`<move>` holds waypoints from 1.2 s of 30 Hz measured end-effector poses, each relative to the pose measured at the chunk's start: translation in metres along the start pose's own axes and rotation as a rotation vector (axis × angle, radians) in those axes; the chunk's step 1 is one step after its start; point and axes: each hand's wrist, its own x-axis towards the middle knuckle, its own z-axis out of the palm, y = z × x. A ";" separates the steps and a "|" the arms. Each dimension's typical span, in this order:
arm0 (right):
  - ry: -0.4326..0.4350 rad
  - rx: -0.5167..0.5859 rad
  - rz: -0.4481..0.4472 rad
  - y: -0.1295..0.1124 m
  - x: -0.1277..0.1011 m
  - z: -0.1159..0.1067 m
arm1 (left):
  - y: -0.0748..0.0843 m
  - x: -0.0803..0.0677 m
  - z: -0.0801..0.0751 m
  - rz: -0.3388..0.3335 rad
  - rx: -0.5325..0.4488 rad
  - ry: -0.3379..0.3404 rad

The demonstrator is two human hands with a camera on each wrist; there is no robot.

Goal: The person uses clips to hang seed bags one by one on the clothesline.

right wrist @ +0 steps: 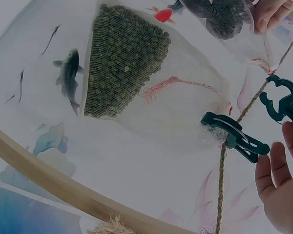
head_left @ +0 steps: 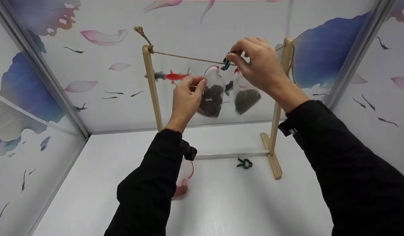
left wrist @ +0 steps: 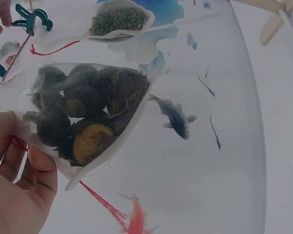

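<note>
Wooden frame: a pale two-post drying stand point(head_left: 152, 88) with a rough twine cord point(head_left: 189, 58) strung between its posts stands on the white table point(head_left: 241, 203).
Left hand: your left hand point(head_left: 186, 98) pinches the side of the white mesh pouch of dark round lumps point(left wrist: 88, 114), thumb and fingers closed on its edge, just under the cord.
Right hand: your right hand point(head_left: 259, 64) holds a dark green plastic clip point(right wrist: 282, 101) at the cord, fingers curled round it.
Second pouch: a white mesh pouch of small green pellets point(right wrist: 129, 63) hangs beside it, pinned by another green clip point(right wrist: 234, 137).
Table: a spare dark clip point(head_left: 244, 163) lies near the stand's foot.
</note>
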 end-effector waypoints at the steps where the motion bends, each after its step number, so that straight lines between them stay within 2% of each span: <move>1: -0.008 -0.001 0.011 0.001 0.001 0.000 | 0.000 0.000 0.001 0.004 0.006 0.004; 10: -0.047 -0.013 0.000 0.007 0.001 0.006 | -0.001 0.004 0.006 0.027 0.030 0.016; 17: -0.066 -0.007 -0.037 0.007 0.003 0.010 | 0.005 0.003 0.010 0.043 0.013 -0.026; 21: -0.056 0.000 -0.045 0.006 0.003 0.012 | 0.007 0.002 0.012 0.043 0.013 -0.048; 26: -0.036 0.008 -0.064 0.004 0.004 0.013 | 0.009 0.001 0.012 0.043 0.031 -0.024; 30: -0.097 -0.021 -0.040 0.002 0.003 0.013 | 0.009 0.001 0.012 0.045 0.049 -0.002; 36: -0.211 -0.055 0.031 0.004 -0.003 0.013 | 0.008 -0.002 0.012 0.024 0.039 -0.023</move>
